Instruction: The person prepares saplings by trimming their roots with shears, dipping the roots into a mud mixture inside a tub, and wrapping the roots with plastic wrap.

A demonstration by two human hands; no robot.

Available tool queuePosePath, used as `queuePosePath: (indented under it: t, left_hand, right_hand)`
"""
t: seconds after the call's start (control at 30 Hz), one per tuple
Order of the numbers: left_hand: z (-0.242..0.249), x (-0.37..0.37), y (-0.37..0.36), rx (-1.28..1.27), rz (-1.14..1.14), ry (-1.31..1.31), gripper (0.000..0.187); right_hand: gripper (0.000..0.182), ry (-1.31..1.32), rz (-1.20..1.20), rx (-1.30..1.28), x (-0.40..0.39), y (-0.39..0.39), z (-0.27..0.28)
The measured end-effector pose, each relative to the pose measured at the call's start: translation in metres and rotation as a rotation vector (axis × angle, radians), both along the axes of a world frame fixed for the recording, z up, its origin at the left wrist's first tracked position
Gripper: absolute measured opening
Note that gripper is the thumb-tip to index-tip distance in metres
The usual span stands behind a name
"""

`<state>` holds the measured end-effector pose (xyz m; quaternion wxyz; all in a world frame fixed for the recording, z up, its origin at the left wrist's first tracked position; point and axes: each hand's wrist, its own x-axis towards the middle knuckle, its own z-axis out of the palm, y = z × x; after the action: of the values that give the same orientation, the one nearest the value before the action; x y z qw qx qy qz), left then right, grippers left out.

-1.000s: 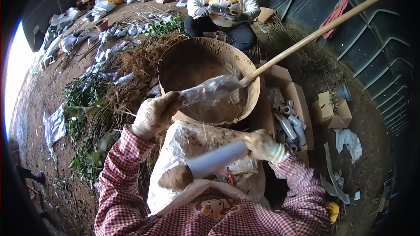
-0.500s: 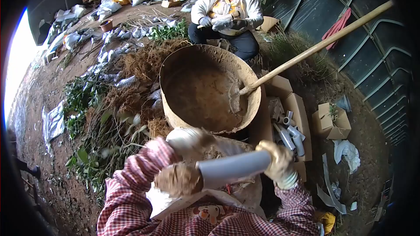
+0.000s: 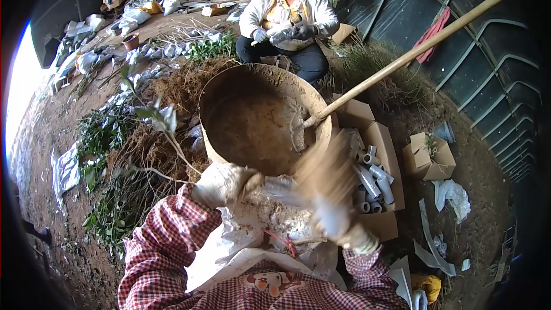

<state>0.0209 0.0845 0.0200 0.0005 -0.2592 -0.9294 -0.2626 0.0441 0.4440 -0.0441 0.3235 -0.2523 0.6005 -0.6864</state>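
Observation:
My left hand point(image 3: 222, 185), in a pale dirty glove, is closed around the lower part of a leafy sapling point(image 3: 179, 152). Its thin stem and leaves stick out to the upper left. A blurred greyish piece point(image 3: 281, 190) juts from the right side of that hand; I cannot make out what it is. My right hand point(image 3: 351, 235), also gloved, is smeared by motion around the grey tube point(image 3: 330, 217). Above it is a brown muddy blur point(image 3: 326, 169). Beneath both hands lies a white sack point(image 3: 258, 221) with pale crumbly material and a red string point(image 3: 290, 245).
A large muddy tub point(image 3: 208, 146) stands ahead, a long wooden handle point(image 3: 413, 54) leaning from it. Beyond it squats a co-worker point(image 3: 290, 20) holding a wrapped bundle. Grey tubes point(image 3: 370, 186) fill a cardboard box point(image 3: 387, 155) at right. Bare-rooted plants point(image 3: 143, 149) lie at left.
The grey tube, earlier stretched across in front of me, has swung round and blurs near my right hand. My left hand has moved left, and the sapling's leaves stand higher.

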Motion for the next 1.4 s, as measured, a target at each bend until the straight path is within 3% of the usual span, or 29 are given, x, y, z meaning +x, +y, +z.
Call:
queuePosePath:
  t: [0.07,0.2,0.3,0.33,0.43,0.47,0.53,0.6,0.67,0.7,0.77,0.83,0.87,0.93,1.0,1.03,1.17,1.27,1.3,1.37,1.4]
  left_hand:
    - [-0.009,0.013,0.008,0.145,-0.129,0.033,0.031]
    - [0.003,0.020,0.019,0.155,-0.243,0.433,0.029]
    - [0.036,0.026,0.013,-0.044,-0.246,0.500,0.032]
    - [0.043,0.032,0.013,-0.176,-0.202,0.536,0.041]
    - [0.053,0.042,0.011,0.216,-0.057,1.062,0.056]
    - [0.044,0.053,0.007,0.243,-0.020,1.089,0.057]
    - [0.015,0.068,0.003,0.288,-0.158,0.874,0.052]
    - [-0.011,0.066,0.015,0.243,-0.058,0.467,0.047]
    - [-0.015,0.065,0.039,0.747,0.140,0.031,0.052]
    - [-0.061,0.051,0.063,1.343,0.066,-0.165,0.066]
    - [-0.028,0.050,0.086,1.814,0.292,-0.386,0.040]
    - [-0.007,0.041,0.094,1.794,0.526,-0.279,0.017]
    - [-0.046,0.024,0.096,1.897,0.379,-0.154,0.021]
    - [-0.010,0.036,0.097,1.882,0.432,-0.170,0.027]
    - [-0.029,0.035,0.096,1.927,0.326,-0.250,0.031]
    - [-0.035,0.036,0.096,1.953,0.272,-0.284,0.033]
    - [-0.019,0.048,0.100,1.903,0.518,-0.306,0.032]
    - [-0.030,0.046,0.094,1.851,0.345,-0.241,0.024]
    - [-0.057,0.038,0.090,1.886,0.280,-0.258,0.016]
    - [-0.037,0.039,0.061,1.547,0.109,-0.284,0.021]
    - [-0.031,0.036,0.050,1.371,0.070,-0.253,0.031]
  right_hand:
    - [0.038,-0.395,-0.224,-0.279,-0.001,0.005,-0.008]
    - [0.037,-0.433,-0.318,-0.535,-0.007,-0.016,-0.030]
    - [0.036,-0.425,-0.262,-0.618,-0.005,-0.041,-0.036]
    - [0.035,-0.429,-0.250,-0.637,-0.004,-0.046,-0.037]
    - [0.034,-0.437,-0.231,-0.715,-0.006,-0.054,-0.040]
    - [0.034,-0.435,-0.236,-0.749,-0.009,-0.054,-0.042]
    - [0.033,-0.385,-0.278,-0.786,-0.011,-0.055,-0.046]
    - [0.032,-0.216,-0.407,-0.654,-0.010,-0.068,-0.044]
    - [0.034,-0.073,-0.539,-0.467,-0.002,-0.087,-0.037]
    - [0.039,-0.066,-0.579,-0.431,0.005,-0.102,-0.031]
    - [0.048,-0.039,-0.630,-0.379,0.016,-0.129,-0.025]
    - [0.048,0.035,-0.672,-0.378,0.029,-0.142,-0.047]
    - [0.048,0.098,-0.706,-0.350,0.029,-0.144,-0.052]
    - [0.049,0.198,-0.756,-0.259,0.032,-0.147,-0.051]
    - [0.051,0.336,-0.776,-0.106,0.031,-0.143,-0.058]
    - [0.052,0.337,-0.766,-0.115,0.031,-0.142,-0.062]
    - [0.061,0.079,-0.716,-0.344,0.042,-0.150,-0.045]
    - [0.062,0.014,-0.771,-0.339,0.034,-0.136,-0.050]
    - [0.061,0.075,-0.627,-0.436,0.029,-0.124,-0.039]
    - [0.059,-0.086,-0.501,-0.558,0.020,-0.092,-0.058]
    - [0.055,0.104,-0.511,-0.359,0.018,-0.086,-0.048]
